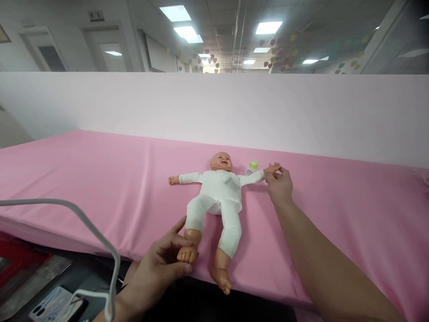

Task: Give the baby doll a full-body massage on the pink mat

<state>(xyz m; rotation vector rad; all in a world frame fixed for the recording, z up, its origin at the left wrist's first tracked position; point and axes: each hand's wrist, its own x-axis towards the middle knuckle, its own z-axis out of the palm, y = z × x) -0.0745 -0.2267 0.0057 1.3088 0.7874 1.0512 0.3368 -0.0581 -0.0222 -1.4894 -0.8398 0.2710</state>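
Observation:
A baby doll [220, 185] in white clothes lies on its back on the pink sheet [134, 179], its head toward the white wall and its arms spread. My left hand [161, 264] grips the doll's foot on the left side of the view, thumb below and fingers around the ankle. Out at the doll's hand on the right side of the view, my right hand [280, 182] pinches it with thumb and fingers. The doll's other foot, at the sheet's front edge, is untouched. A small bottle with a green cap [252, 167] is beside the doll's raised arm.
A white panel [214, 112] runs along the back of the bed. At the lower left, a grey cable or tube [83, 217] arches in front of the bed, above a patterned object [56, 305]. Something red [20, 257] is at the far left.

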